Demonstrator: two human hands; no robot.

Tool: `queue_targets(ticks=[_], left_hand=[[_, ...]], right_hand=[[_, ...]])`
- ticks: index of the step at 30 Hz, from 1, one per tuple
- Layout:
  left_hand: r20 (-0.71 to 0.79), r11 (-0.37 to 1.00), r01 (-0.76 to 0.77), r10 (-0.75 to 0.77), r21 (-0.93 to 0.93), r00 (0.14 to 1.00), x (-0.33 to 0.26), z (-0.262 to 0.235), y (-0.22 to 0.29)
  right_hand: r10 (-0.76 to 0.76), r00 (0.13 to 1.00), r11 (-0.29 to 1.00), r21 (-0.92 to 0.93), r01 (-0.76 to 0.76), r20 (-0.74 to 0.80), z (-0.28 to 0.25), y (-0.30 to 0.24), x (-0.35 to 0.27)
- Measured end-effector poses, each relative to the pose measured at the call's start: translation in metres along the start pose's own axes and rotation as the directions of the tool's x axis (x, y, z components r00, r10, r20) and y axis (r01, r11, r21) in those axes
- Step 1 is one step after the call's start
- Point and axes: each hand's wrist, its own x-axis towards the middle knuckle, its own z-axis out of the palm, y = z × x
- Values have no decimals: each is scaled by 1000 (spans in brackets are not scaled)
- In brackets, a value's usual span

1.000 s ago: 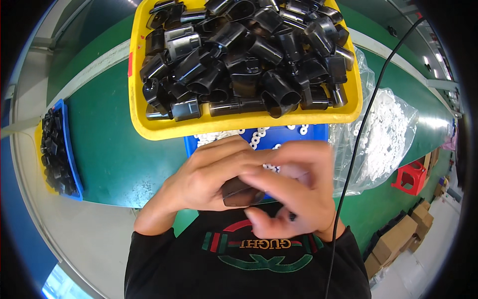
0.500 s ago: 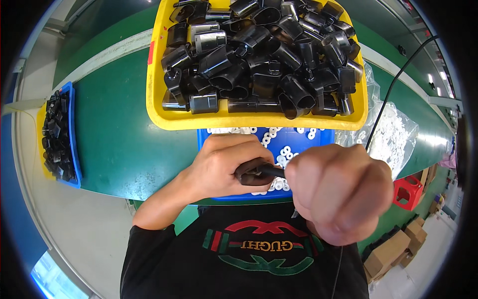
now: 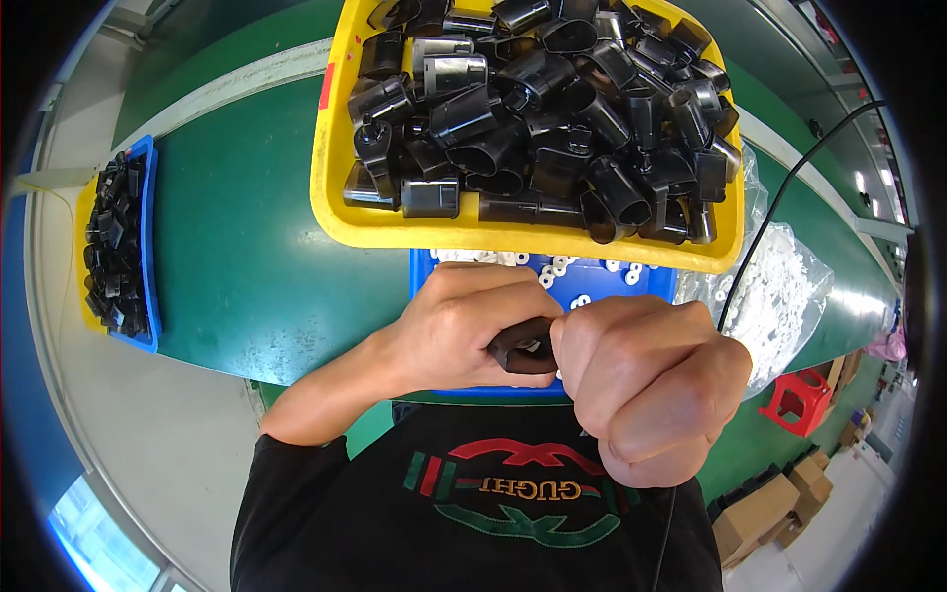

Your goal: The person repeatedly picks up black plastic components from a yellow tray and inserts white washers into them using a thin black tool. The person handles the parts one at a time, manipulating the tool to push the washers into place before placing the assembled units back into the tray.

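Note:
My left hand (image 3: 459,331) is closed around a hollow black plastic housing (image 3: 523,347), its open end turned to the right. Against that end presses my right hand (image 3: 646,385), curled into a fist. A dark rod showed between fist and housing half a second ago; now the fist hides it. Below both hands, a blue tray (image 3: 420,281) holds loose white washers (image 3: 633,274). Beyond it, a yellow bin (image 3: 434,235) is heaped with similar black housings (image 3: 483,148).
A clear bag of white pieces (image 3: 779,296) lies to the right, with a black cable (image 3: 769,215) running past it. At far left stands a blue bin (image 3: 151,247) of black parts. A red stool (image 3: 797,400) and cardboard boxes (image 3: 758,518) are on the floor at right.
My right fist has moved left, up against the housing, and the dark rod between them is out of sight. The trays have shifted slightly right in the picture.

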Motion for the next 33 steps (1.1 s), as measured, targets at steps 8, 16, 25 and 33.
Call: queue_targets(ticks=[8,16,25,33], left_hand=[[28,987,-2,-3,160,1000,-1,-7,4],[44,999,14,-16,49,999,4,-15,1],[-70,987,70,-60,145,996,7,-29,15],[-53,940,4,16,342,998,22,-52,26]], right_hand=[[-206,917,978,32,208,341,-13,24,12],[-30,992,999,-15,32,123,-8,15,0],[128,975,795,-607,10,183,-54,-42,-14],[250,968,84,-996,12,33,-60,11,-65]])
